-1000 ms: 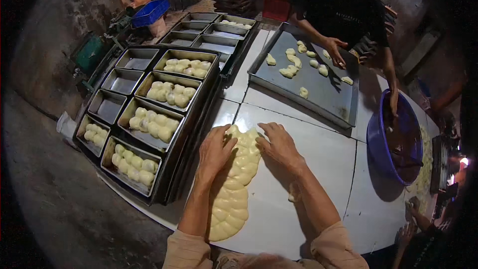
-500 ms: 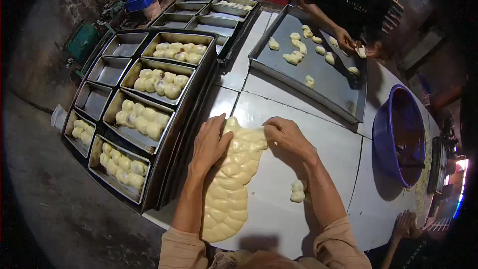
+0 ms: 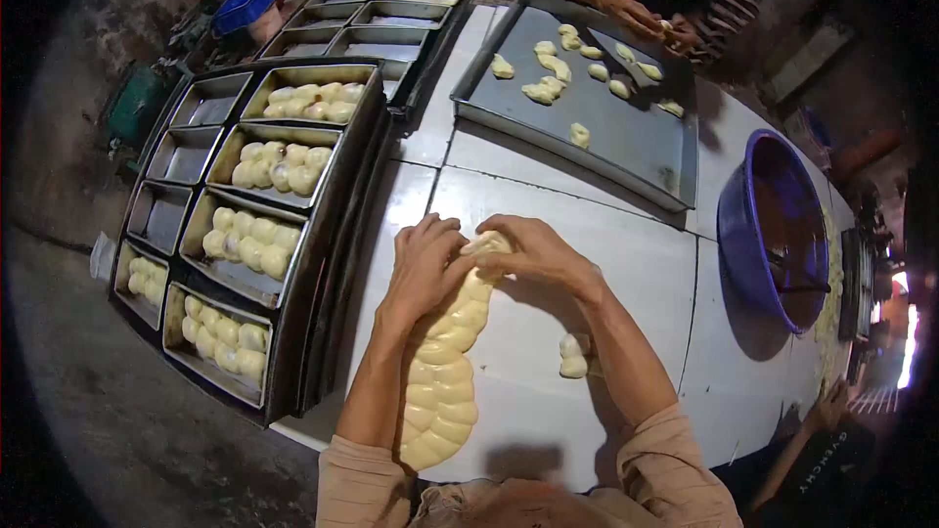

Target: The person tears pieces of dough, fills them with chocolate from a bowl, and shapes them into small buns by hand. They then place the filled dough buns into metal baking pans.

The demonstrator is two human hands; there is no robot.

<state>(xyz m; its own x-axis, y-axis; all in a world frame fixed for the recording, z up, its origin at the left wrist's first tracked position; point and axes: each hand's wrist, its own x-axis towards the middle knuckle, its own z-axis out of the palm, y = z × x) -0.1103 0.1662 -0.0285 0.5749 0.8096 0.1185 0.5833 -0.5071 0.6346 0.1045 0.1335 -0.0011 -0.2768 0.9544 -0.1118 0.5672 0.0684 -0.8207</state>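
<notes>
Metal pans (image 3: 186, 152) at nine o'clock from the grip. Left hand (image 3: 423, 261) bent beside the far tip of the dough strip (image 3: 438, 376), hold or mere touch impossible to make out. Long axis toward seven o'clock across white tabletop (image 3: 626, 264), closer to left forearm (image 3: 374, 386). Right hand (image 3: 540, 254) closed around the tip; small dough lump (image 3: 574, 365) at five o'clock, purple tub (image 3: 736, 235) at three.

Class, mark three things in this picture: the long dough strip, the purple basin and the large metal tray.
Long dough strip (image 3: 442, 364), head view: middle of its top surface.
Purple basin (image 3: 736, 240), head view: left side of outer wall.
Large metal tray (image 3: 628, 145), head view: bare part of its floor.
</notes>
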